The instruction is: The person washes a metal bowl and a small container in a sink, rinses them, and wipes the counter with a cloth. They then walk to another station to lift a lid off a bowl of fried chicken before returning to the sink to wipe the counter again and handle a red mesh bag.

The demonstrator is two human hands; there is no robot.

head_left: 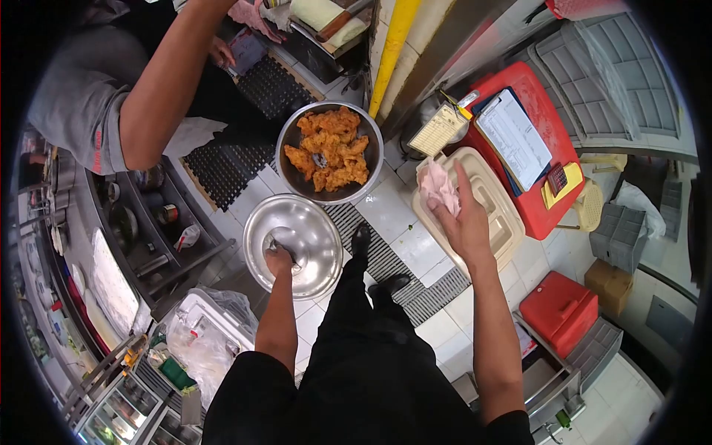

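Observation:
My left hand (pixel 279 261) is closed on the middle of a round, shiny metal lid (pixel 317 233), which it holds by the centre. Just beyond the lid, a steel bowl (pixel 283 165) holds several pieces of golden fried chicken (pixel 330 148). My right hand (pixel 463 222) has a crumpled pink cloth (pixel 437 187) between thumb and fingers, though the folds hide part of the grip. Beneath that hand is a beige plastic container (pixel 497 194) with compartments.
A red cooler box (pixel 512 81) carries a clipboard (pixel 513 137) and a calculator (pixel 556 178). Another person's arm (pixel 167 89) reaches in at upper left. Black rubber mats (pixel 230 178) and a floor grating (pixel 437 297) cover parts of the tiles. A yellow pipe (pixel 393 55) stands at the top.

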